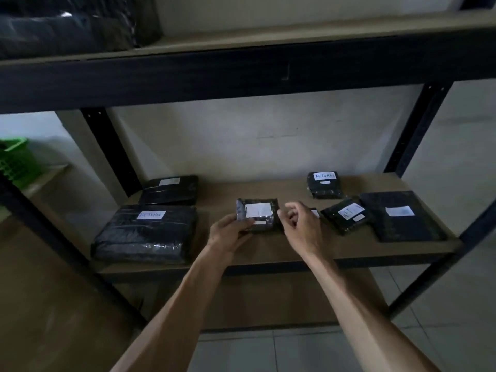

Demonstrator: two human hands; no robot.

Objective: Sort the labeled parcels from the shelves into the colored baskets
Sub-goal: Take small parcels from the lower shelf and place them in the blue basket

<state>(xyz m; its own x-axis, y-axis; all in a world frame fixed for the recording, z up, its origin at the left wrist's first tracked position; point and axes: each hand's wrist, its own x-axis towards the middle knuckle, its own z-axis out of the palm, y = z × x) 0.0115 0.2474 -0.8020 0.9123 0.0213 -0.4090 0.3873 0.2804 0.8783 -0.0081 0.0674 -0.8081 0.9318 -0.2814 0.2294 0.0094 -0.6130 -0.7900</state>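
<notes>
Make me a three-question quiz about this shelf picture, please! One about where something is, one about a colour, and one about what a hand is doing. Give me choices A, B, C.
1. Where is the big parcel labelled RETURN?
A. on the left of the shelf
B. on the floor
C. in the basket

2. What colour is the basket at the far left?
A. red
B. green
C. blue

3. What is the left hand doing?
A. hanging by the person's side
B. pointing at the wall
C. holding a small parcel

Answers:
1. A, it lies at the shelf's left front, in front of another black parcel.
2. B, its plastic slats are bright green.
3. C, its fingers are round the small parcel's left edge, while the right hand is at the parcel's right edge with fingers curled; its grip cannot be made out.
</notes>
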